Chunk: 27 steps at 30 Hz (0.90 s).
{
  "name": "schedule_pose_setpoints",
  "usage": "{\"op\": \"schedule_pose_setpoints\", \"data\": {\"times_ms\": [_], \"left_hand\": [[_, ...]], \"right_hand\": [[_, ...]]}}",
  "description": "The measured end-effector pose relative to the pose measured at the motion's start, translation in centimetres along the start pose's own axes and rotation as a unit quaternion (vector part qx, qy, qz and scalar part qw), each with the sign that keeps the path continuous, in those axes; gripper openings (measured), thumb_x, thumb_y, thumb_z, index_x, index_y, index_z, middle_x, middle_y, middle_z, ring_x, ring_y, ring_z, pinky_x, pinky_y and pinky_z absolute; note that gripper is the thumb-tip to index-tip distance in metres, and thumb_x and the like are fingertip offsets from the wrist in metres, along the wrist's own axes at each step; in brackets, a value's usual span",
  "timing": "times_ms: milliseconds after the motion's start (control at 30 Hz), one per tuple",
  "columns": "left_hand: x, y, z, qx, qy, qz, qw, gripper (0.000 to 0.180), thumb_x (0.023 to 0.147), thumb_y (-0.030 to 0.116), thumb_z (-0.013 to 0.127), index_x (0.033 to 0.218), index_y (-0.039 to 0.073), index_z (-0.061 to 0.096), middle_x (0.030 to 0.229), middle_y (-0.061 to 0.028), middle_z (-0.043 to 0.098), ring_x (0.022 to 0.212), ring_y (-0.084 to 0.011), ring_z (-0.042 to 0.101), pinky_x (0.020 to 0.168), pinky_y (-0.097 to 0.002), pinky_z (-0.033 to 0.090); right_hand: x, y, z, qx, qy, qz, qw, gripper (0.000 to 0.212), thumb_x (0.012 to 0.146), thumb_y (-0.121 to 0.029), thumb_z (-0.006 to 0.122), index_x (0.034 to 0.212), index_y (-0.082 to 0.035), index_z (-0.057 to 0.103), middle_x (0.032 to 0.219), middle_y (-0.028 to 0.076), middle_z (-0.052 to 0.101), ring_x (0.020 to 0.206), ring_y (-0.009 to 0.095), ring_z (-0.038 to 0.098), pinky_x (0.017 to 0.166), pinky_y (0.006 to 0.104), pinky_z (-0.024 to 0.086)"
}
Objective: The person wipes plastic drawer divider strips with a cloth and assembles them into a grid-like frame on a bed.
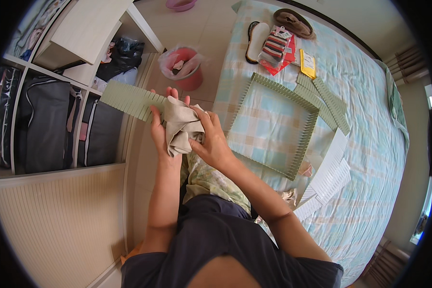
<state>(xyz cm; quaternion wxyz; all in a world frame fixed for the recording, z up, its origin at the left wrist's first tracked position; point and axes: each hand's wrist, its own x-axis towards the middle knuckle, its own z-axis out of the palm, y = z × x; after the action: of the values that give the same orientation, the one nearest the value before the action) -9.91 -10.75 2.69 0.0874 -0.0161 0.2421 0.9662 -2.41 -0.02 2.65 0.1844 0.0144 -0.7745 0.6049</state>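
Observation:
A flat green divider strip (pixel 126 100) with slots along its edge is gripped in my left hand (pixel 159 132), and its free end points to the left. Crumpled beige cloth (pixel 180 122) lies against the left palm and hides the strip's near end. From the right, my right hand (pixel 215 143) closes on that cloth, thumb and fingers pressing into its folds. Both hands are in front of my body, between the shelving and the bed.
On the bed (pixel 369 144) to my right stand a green slotted frame (pixel 273 81), loose green strips (pixel 329 103), white strips (pixel 324 177), a yellow packet (pixel 307 64), packaged striped cloth (pixel 275 47) and an insole (pixel 258 42). A pink bin (pixel 189 79) and open shelving (pixel 89 86) with dark storage bags are ahead and left.

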Motion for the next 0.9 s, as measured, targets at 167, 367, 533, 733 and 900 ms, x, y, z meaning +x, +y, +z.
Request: {"op": "schedule_pose_setpoints", "data": {"times_ms": [167, 367, 533, 733, 900], "left_hand": [[-1.7, -0.5, 1.8, 0.094, 0.047, 0.003, 0.995, 0.045, 0.103, 0.034, 0.031, 0.145, 0.016, 0.030, 0.144, -0.0118, 0.040, 0.134, -0.0273, 0.038, 0.111, -0.0495, 0.031], [0.2, 1.5, 1.6, 0.090, -0.012, 0.072, 0.993, 0.050, 0.101, 0.031, 0.037, 0.139, -0.001, 0.031, 0.140, -0.0122, 0.043, 0.130, -0.0230, 0.042, 0.112, -0.0461, 0.030], [1.1, 2.1, 1.0, 0.080, -0.011, 0.087, 0.993, 0.050, 0.101, 0.034, 0.038, 0.137, 0.000, 0.034, 0.136, -0.0095, 0.046, 0.122, -0.0188, 0.048, 0.110, -0.0436, 0.034], [0.2, 1.8, 1.9, 0.054, -0.058, 0.047, 0.996, 0.055, 0.100, 0.041, 0.038, 0.139, 0.003, 0.033, 0.139, -0.0100, 0.044, 0.124, -0.0206, 0.047, 0.107, -0.0439, 0.037], [1.1, 3.5, 2.9, 0.143, -0.038, 0.115, 0.982, 0.062, 0.099, 0.049, 0.034, 0.144, 0.007, 0.027, 0.145, -0.0091, 0.038, 0.130, -0.0223, 0.042, 0.106, -0.0468, 0.036]], "right_hand": [[0.5, 1.9, -0.9, 0.004, 0.051, 0.030, 0.998, 0.042, 0.077, -0.002, 0.064, 0.118, -0.002, 0.052, 0.099, 0.022, 0.059, 0.095, 0.036, 0.059, 0.080, 0.0393, 0.047], [0.4, 4.1, -2.6, 0.182, 0.058, 0.205, 0.960, 0.019, 0.092, -0.013, 0.051, 0.104, 0.000, 0.060, 0.084, 0.006, 0.064, 0.074, 0.015, 0.060, 0.068, 0.0279, 0.048], [-1.0, 2.8, -4.6, 0.218, -0.081, 0.197, 0.952, 0.039, 0.092, -0.019, 0.051, 0.126, -0.002, 0.050, 0.118, 0.007, 0.056, 0.105, 0.015, 0.054, 0.093, 0.0315, 0.044], [-1.0, 2.0, -3.1, 0.027, 0.015, 0.064, 0.997, 0.035, 0.079, -0.011, 0.069, 0.110, -0.001, 0.057, 0.095, 0.018, 0.062, 0.085, 0.033, 0.060, 0.080, 0.0343, 0.047], [-0.3, 3.8, -4.8, 0.140, 0.013, 0.272, 0.952, 0.031, 0.095, -0.028, 0.058, 0.086, 0.001, 0.062, 0.071, 0.000, 0.058, 0.066, 0.008, 0.046, 0.059, 0.0296, 0.042]]}}
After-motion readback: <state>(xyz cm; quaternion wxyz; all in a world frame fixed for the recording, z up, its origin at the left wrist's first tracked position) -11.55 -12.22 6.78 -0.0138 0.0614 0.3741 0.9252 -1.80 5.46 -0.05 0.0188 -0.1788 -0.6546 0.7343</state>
